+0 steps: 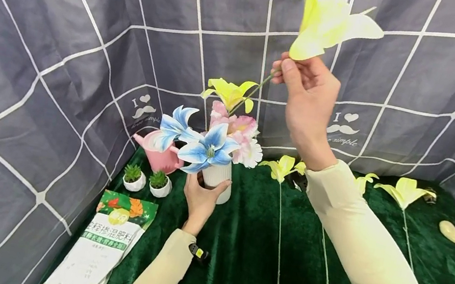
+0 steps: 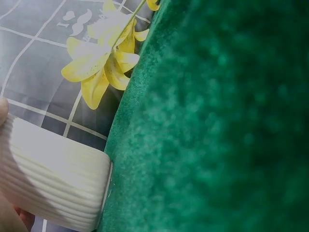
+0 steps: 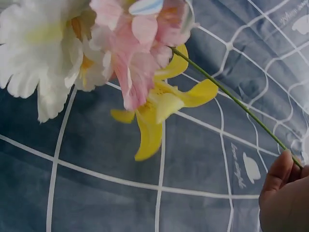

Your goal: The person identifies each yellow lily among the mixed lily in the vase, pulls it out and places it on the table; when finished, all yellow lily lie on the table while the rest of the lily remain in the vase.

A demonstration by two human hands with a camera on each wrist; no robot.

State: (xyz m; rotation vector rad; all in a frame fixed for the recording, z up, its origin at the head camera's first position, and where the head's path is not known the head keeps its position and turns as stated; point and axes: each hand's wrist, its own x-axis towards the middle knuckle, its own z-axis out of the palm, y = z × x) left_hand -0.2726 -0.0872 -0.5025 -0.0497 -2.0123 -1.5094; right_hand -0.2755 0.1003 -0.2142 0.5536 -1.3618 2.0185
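Note:
My left hand (image 1: 199, 203) grips the lower part of a white ribbed vase (image 1: 220, 185), which stands on green cloth. In the left wrist view the vase's ribbed side (image 2: 58, 179) shows, with a bit of the hand at its edge. Blue lilies (image 1: 208, 151), pink-and-white flowers (image 1: 244, 129) and a yellow lily (image 1: 228, 93) fill the vase. Up high, my right hand (image 1: 311, 95) pinches another yellow lily (image 1: 326, 23) by its stem, just below the bloom. That green stem (image 3: 231, 96) slants down among the flowers, where its lower end is hidden.
Several yellow lilies (image 1: 281, 170) lie on the green cloth (image 1: 247, 244) at the right, near an oval stone (image 1: 452, 232). Left of the vase are a pink watering can (image 1: 162, 157), two small potted succulents (image 1: 159, 185) and a fertilizer bag (image 1: 104, 241). Grey gridded curtain (image 1: 232, 58) encloses the back and sides.

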